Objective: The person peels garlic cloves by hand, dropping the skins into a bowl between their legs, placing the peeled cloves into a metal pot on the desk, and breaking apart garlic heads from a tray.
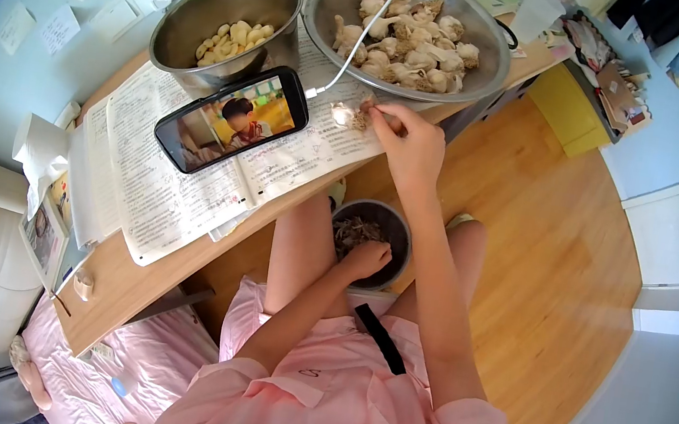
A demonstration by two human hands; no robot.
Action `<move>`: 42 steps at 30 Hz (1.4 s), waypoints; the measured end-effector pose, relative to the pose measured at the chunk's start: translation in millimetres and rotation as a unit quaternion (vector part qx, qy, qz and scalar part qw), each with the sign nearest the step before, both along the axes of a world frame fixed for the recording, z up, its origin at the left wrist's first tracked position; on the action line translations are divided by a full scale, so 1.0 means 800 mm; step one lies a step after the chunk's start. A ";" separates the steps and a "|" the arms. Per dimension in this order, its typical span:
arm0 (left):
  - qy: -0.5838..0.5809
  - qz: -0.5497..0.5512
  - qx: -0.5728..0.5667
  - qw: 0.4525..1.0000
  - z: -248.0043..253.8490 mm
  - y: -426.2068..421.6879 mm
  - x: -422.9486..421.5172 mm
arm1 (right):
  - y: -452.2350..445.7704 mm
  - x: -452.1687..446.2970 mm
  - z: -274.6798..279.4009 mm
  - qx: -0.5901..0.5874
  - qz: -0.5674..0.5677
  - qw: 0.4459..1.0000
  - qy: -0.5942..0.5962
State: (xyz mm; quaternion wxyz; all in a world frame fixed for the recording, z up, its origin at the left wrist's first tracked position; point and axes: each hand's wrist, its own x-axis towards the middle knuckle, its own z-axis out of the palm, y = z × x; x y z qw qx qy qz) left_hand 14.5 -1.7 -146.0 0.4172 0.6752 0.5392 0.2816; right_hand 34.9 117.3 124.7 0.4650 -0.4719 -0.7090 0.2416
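At the desk's front edge, my right hand (412,141) pinches brownish garlic (364,114) between thumb and fingertips. Pale cloves (342,114) lie against it on the printed paper. Lower down, my left hand (368,258) is closed over a bin (402,237) between my legs. Dry garlic skins (357,232) fill part of that bin; what the left fingers hold, if anything, is hidden. Whole garlic bulbs (421,49) are heaped in a wide metal basin (324,12). Peeled cloves (233,43) lie in a deeper metal bowl (175,30) to the left.
A phone (233,119) playing a video leans against the deep bowl, with a white cable (352,60) plugged in. Printed sheets (158,194) cover much of the wooden desk (117,293). A tissue pack (42,146) stands at the left, and a plastic cup (538,13) behind the basin.
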 end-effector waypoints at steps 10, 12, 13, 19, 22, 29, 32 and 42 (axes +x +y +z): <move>-0.372 0.285 -0.056 0.882 0.035 0.024 -0.038 | -0.054 0.072 -0.023 -0.062 0.004 0.988 0.143; -0.411 0.298 -0.038 0.861 0.050 0.023 -0.040 | -0.066 0.092 -0.065 -0.133 0.004 0.978 0.159; -0.386 0.293 -0.027 0.874 0.052 0.018 -0.039 | -0.075 0.102 -0.091 -0.171 0.002 0.971 0.168; -0.159 0.179 0.109 0.965 0.059 0.010 -0.021 | -0.122 0.137 -0.205 -0.258 -0.026 0.959 0.112; -0.049 0.098 0.068 0.992 0.078 0.005 -0.015 | -0.136 0.142 -0.229 -0.259 -0.019 0.961 0.094; 0.124 0.068 0.053 0.988 0.064 0.005 -0.008 | -0.137 0.151 -0.277 -0.330 0.038 0.917 0.221; 0.133 0.056 0.083 0.986 0.060 0.003 -0.005 | -0.138 0.151 -0.267 -0.402 0.072 0.844 0.348; 0.020 0.077 0.077 0.994 0.043 0.000 0.001 | -0.139 0.155 -0.295 -0.413 0.094 0.816 0.394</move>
